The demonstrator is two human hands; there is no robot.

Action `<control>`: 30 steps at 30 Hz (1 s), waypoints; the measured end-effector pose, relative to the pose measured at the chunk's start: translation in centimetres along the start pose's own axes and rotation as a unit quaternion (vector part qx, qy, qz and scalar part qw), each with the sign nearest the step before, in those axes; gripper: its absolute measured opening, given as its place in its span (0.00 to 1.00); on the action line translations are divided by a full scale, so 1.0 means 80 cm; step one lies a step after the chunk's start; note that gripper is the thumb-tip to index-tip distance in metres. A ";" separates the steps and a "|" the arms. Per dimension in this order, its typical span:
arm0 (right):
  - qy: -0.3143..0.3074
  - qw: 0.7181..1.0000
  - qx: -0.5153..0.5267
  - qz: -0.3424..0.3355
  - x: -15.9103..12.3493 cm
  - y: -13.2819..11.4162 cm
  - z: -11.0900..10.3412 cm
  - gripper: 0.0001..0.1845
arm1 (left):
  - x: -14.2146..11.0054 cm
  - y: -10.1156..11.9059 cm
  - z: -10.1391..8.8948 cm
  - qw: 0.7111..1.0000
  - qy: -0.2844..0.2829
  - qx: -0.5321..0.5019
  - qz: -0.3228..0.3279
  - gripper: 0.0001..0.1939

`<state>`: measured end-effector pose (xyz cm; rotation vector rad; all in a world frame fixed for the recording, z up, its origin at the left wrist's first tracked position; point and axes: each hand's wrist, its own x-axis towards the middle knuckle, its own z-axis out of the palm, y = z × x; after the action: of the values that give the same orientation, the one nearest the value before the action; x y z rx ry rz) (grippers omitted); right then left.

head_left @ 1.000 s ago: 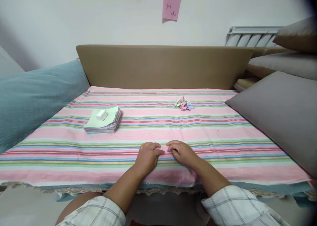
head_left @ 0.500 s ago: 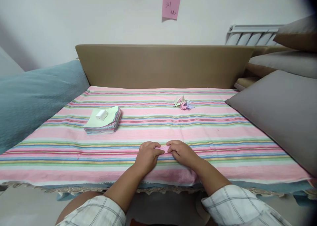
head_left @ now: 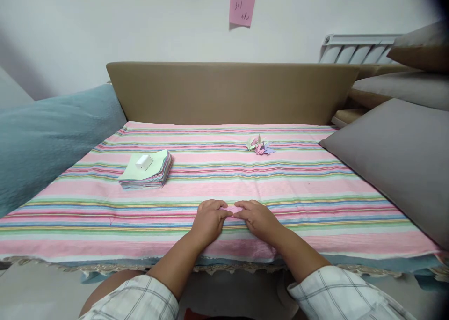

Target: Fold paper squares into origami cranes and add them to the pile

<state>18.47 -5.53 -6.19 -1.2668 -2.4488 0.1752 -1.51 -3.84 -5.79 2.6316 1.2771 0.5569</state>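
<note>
while reaching forward from white checked sleeves (head_left: pixel 143 297), pass over a lace-like trim (head_left: pixel 228 267) and onto the front part of a striped cloth (head_left: pixel 210 184). pinch a small piece of pink paper (head_left: pixel 234 209) there, low in the middle of the view, between both hands. have the fingers of the left hand (head_left: pixel 207 219) clamped on its left end and the fingers of the right hand (head_left: pixel 258 221) clamped on its right end. hold both thumbs on the near side, tip toward tip. cannot tell the paper's full shape, being partly covered.

farther out on the left, well apart from the hands, see a thick paper stack (head_left: pixel 150 176) and, resting on its pale green top sheet, a small white block (head_left: pixel 144 162). beyond that, right of the middle, see a cluster of folded paper shapes (head_left: pixel 259 147), pointed, in green, pink and purple. find a large grey cushion (head_left: pixel 393 161) slanting down at the right, stacked cushions (head_left: pixel 417 88) behind it, and a blue cushion (head_left: pixel 63 133) at the left. at the back, see a brown backrest (head_left: pixel 231 93), then a radiator (head_left: pixel 361 40) and a handwritten pink note (head_left: pixel 242 5) on the white wall (head_left: pixel 157 25).
</note>
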 end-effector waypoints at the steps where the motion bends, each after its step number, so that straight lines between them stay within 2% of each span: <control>1: -0.004 1.000 -0.012 -0.001 0.000 -0.002 0.001 0.19 | 0.000 0.001 0.000 1.000 0.001 0.002 0.000 0.13; 5: -0.017 0.999 -0.032 -0.004 0.002 -0.005 0.002 0.17 | -0.002 0.002 0.000 1.000 0.007 0.010 0.005 0.14; 10: 0.008 1.000 -0.002 0.014 0.000 0.002 0.004 0.17 | -0.002 0.001 0.001 1.000 0.010 0.012 0.003 0.14; 17: 0.018 0.999 -0.021 0.015 -0.002 0.003 0.009 0.14 | -0.002 0.002 0.000 1.000 0.015 0.003 0.009 0.14; 24: 0.026 0.999 -0.044 -0.011 -0.012 -0.003 0.008 0.18 | 0.000 -0.002 0.002 1.000 0.015 -0.009 0.009 0.14; 30: 0.024 0.999 -0.036 -0.006 -0.008 -0.007 0.011 0.17 | -0.003 0.003 -0.006 1.000 0.025 -0.013 0.013 0.12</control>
<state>18.05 -6.34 -7.03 -1.2698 -2.4416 0.0513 -1.65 -4.19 -5.37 2.6313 1.2426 0.6433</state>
